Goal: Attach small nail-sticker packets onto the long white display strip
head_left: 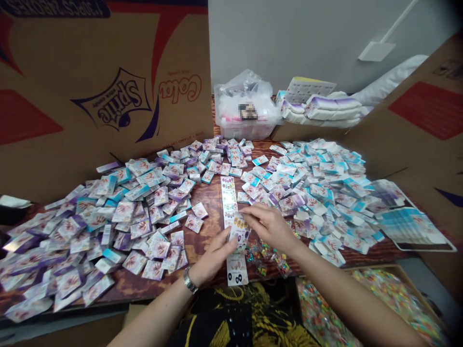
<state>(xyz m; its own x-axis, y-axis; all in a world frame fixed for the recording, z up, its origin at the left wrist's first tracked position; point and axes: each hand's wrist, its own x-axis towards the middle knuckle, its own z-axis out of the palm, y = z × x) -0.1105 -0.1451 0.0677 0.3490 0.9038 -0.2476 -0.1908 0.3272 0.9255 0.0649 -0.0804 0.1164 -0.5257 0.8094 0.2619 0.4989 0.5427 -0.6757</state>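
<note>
A long white strip of printed stickers (pixel 229 195) lies on the table in front of me, with rows of small coloured ovals on it. My left hand (pixel 216 256) is closed on a raised part of the strip, thumb on top. My right hand (pixel 269 225) pinches the upper edge of that raised part between thumb and fingertips. The strip's lower end (pixel 237 272) hangs toward the table's front edge. Small clear packets of colourful candy (pixel 269 258) lie just under my right wrist.
Small printed boxes (pixel 144 207) are heaped at left, and flatter-looking ones (pixel 325 193) at right. Tall cartons (pixel 108 72) wall both sides. A plastic tub (pixel 248 127) stands at the back. Below right, a carton of candy packets (pixel 383 299) sits beside the table edge.
</note>
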